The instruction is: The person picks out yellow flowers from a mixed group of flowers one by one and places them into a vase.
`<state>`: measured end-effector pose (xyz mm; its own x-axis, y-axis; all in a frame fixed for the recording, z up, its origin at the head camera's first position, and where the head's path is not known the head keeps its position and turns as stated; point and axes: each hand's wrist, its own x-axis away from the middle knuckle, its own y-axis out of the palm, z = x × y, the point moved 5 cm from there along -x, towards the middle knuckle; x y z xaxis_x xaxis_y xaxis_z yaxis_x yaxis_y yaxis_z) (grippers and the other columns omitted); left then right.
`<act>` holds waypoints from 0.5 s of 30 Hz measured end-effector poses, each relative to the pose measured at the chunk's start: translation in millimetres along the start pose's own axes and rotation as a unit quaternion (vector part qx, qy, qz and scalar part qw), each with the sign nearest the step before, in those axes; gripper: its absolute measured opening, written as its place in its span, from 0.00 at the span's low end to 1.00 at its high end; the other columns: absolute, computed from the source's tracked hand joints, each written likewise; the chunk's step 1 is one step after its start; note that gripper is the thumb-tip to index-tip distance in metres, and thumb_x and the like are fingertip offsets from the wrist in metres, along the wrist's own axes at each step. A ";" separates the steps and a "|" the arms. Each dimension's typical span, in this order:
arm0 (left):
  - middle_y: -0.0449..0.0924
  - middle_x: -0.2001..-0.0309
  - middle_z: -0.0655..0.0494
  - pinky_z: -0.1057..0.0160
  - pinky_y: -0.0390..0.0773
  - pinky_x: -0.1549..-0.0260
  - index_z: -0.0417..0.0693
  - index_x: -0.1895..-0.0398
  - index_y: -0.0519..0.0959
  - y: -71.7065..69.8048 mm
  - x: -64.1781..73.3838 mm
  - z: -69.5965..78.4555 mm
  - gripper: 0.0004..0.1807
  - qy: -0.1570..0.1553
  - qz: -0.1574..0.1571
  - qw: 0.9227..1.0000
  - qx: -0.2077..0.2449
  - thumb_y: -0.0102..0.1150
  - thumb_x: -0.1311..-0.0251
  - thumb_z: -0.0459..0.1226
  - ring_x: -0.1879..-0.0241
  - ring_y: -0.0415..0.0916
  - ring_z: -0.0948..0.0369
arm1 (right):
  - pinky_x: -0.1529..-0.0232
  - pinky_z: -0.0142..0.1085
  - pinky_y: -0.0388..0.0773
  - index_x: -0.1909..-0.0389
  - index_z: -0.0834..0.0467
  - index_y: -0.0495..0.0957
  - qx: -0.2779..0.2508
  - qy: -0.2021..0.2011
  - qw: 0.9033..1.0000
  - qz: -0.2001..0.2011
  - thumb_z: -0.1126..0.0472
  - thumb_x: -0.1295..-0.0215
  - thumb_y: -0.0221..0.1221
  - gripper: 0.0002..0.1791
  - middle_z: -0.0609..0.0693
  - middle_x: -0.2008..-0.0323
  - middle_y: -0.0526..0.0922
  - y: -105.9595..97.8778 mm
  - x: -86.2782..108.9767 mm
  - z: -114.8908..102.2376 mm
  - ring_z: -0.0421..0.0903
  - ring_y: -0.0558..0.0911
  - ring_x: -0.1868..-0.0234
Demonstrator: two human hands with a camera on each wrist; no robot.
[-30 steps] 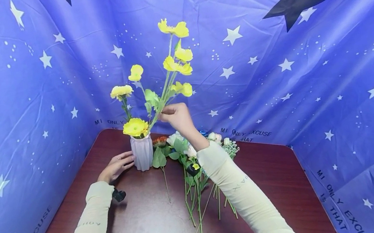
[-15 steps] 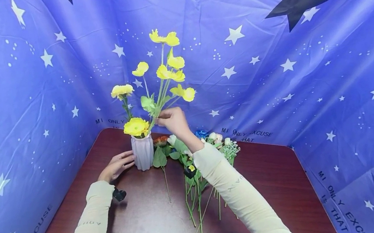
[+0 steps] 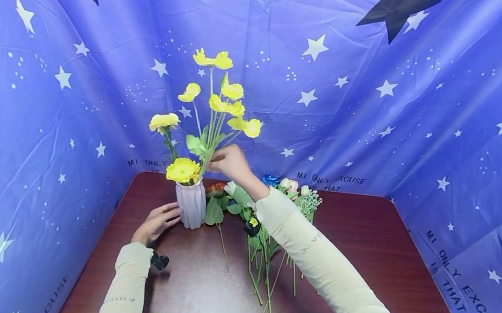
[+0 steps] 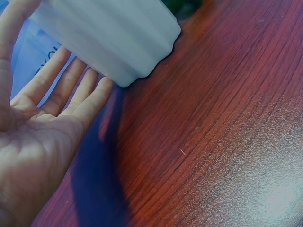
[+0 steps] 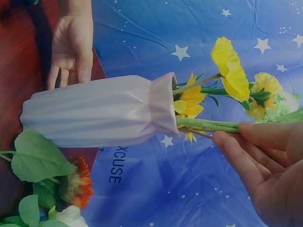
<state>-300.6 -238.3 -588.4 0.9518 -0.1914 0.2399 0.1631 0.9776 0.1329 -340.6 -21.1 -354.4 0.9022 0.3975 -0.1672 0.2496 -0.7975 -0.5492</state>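
A pale fluted vase [image 3: 192, 207] stands upright on the table. My left hand [image 3: 155, 224] is beside its left side, straight fingers touching its lower wall in the left wrist view. My right hand [image 3: 232, 165] pinches the green stems of tall yellow poppies [image 3: 227, 108] between thumb and fingers, just above the rim. In the right wrist view the stems [image 5: 208, 125] enter the vase's mouth; their lower ends are hidden inside. A yellow ranunculus-like bloom [image 3: 182, 170] and a yellow carnation-like flower [image 3: 164, 121] also stand in the vase.
Right of the vase, a pile of flowers with long stems [image 3: 266, 273] lies on the brown table [image 3: 192, 297]. An orange flower [image 3: 215, 188], a blue flower [image 3: 270, 180] and pale blooms show there. A blue star-printed curtain [image 3: 317, 82] surrounds the table.
My right hand has moved slightly down and left, lowering the poppies, whose heads swing left and sit lower. My left hand has stayed by the vase.
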 end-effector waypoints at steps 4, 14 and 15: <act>0.52 0.23 0.31 0.47 0.64 0.26 0.27 0.23 0.51 -1.0 -0.1 -0.5 0.37 0.001 -0.001 1.000 -0.005 0.54 0.25 0.38 0.39 0.71 0.66 | 0.63 0.36 0.88 0.68 0.67 0.89 0.009 0.009 1.000 -0.003 0.66 0.38 0.69 0.06 0.61 0.69 0.89 1.5 -0.9 -2.3 0.55 0.88 0.67; 0.64 0.28 0.39 0.49 0.68 0.28 0.27 0.23 0.53 -3.4 -3.3 -3.6 0.37 0.002 0.001 1.000 -0.002 0.55 0.25 0.37 0.46 0.75 0.71 | 0.76 0.26 0.73 0.72 0.66 0.89 0.055 0.004 0.998 -0.004 0.65 0.39 0.70 0.07 0.60 0.73 0.88 9.8 1.4 -4.4 0.38 0.76 0.81; 0.68 0.31 0.43 0.50 0.68 0.28 0.27 0.23 0.53 -3.6 -3.4 -4.1 0.36 0.003 0.003 1.000 0.000 0.55 0.26 0.37 0.47 0.75 0.72 | 0.77 0.26 0.72 0.72 0.66 0.89 0.055 0.005 0.998 -0.006 0.65 0.39 0.70 0.06 0.60 0.74 0.88 11.2 1.9 -4.4 0.39 0.75 0.81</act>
<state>-303.4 -240.8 -593.6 0.9544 -0.1853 0.2342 0.1580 0.9788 0.1306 -334.5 -31.2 -357.3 0.9025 0.4028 -0.1525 0.2211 -0.7372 -0.6385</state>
